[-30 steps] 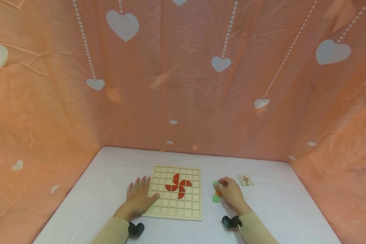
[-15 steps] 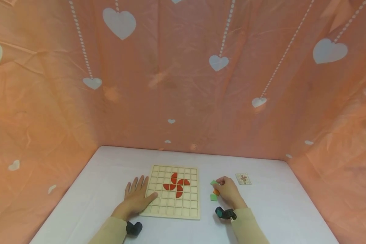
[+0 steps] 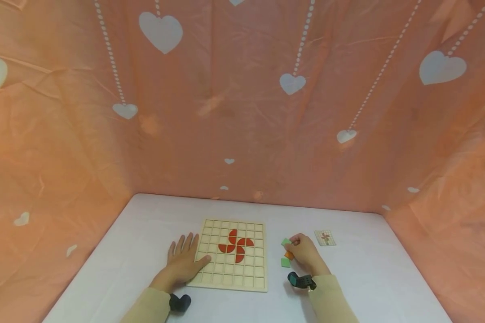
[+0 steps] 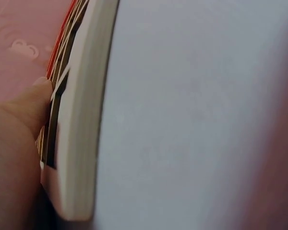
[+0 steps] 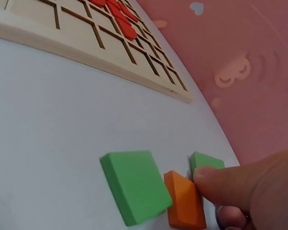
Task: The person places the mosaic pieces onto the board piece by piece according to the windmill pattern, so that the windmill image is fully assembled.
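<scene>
My left hand (image 3: 180, 264) lies with spread fingers on the table, its thumb over the left edge of a wooden grid board (image 3: 226, 281). Red quarter-circle pieces (image 3: 239, 258) form a pinwheel in the board's cells. Right of the board, my right hand (image 3: 307, 255) pinches the far green square tile (image 5: 209, 160) between thumb and fingers. Beside its thumb is an orange tile (image 5: 186, 203), and a second green square tile (image 5: 137, 187) lies nearest me. The left wrist view shows the left thumb (image 4: 31, 103) against the board's side; its other fingers are out of sight there.
A small pattern card (image 3: 325, 238) with a printed pinwheel lies right of the right hand. The white table (image 3: 165, 215) is enclosed by pink cloth walls (image 3: 246, 134) printed with hearts. A black device (image 3: 301, 281) is strapped to each wrist.
The right wrist has shifted slightly, leftward and up, and more of the orange tile shows. Its fingers stay at the far green tile. The left hand and board have not moved.
</scene>
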A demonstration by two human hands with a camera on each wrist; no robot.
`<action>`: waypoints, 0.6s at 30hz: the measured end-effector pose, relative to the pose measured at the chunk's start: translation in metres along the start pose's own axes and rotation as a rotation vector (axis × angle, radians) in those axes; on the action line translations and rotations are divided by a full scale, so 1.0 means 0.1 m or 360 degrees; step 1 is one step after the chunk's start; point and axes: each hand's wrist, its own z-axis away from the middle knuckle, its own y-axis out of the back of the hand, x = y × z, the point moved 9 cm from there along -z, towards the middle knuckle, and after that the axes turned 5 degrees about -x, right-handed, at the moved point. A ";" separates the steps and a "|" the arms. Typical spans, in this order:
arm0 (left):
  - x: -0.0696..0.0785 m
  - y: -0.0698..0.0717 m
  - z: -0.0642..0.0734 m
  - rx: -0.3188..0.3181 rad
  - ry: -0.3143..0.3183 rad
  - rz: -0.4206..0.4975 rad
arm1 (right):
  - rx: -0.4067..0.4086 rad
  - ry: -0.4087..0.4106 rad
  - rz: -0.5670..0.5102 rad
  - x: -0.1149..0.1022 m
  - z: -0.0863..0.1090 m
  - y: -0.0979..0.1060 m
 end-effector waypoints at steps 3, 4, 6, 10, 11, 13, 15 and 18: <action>0.01 0.01 0.00 -0.0002 0.0003 0.0005 | 0.0014 0.0012 -0.0021 -0.01 0.01 0.01; 0.01 0.00 0.01 -0.0004 0.0007 0.0005 | 0.0016 0.0009 -0.0025 -0.01 0.01 0.02; 0.01 0.00 0.01 -0.0005 0.0010 0.0012 | 0.0021 0.0006 -0.0024 -0.01 0.02 0.02; 0.00 -0.01 0.01 -0.0018 0.0020 0.0014 | 0.0036 -0.0019 -0.0036 -0.01 0.03 0.02; 0.00 -0.01 0.01 -0.0021 0.0024 0.0011 | 0.0040 -0.0014 -0.0038 -0.01 0.03 0.02; -0.01 -0.01 0.01 -0.0023 0.0032 0.0005 | 0.0046 -0.0003 -0.0044 -0.02 0.04 0.02; -0.01 -0.01 0.00 -0.0022 0.0036 -0.0010 | 0.0051 0.0014 -0.0038 -0.02 0.04 0.03; 0.00 -0.01 0.00 -0.0025 0.0034 -0.0016 | 0.0065 0.0044 -0.0018 -0.02 0.04 0.06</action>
